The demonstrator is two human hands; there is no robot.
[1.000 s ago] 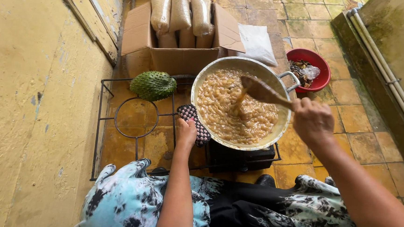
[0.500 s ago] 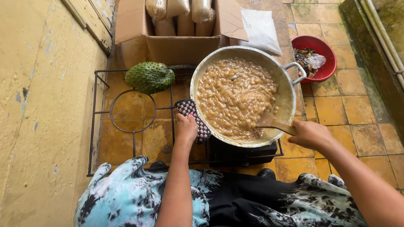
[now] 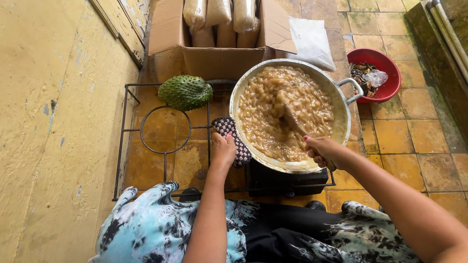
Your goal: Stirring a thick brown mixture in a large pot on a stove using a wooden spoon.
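Soft even daylight, sharp (edges bowed).

At centre, a dull metal pan [image 3: 343,108] holds glossy, lumpy brown mash [image 3: 278,112] and a wooden spoon [image 3: 293,118]. A woven checked cloth [image 3: 232,138] sits beside it; upper frame, matt cardboard box [image 3: 216,60]; rough spiny green fruit [image 3: 185,91].

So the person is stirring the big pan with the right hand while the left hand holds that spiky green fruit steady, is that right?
Not quite. In the head view the left hand rests on a checkered cloth at the rim of the pan, not on the spiky green fruit, which lies untouched on the wire rack beside it. The right hand does hold the wooden spoon in the pan.
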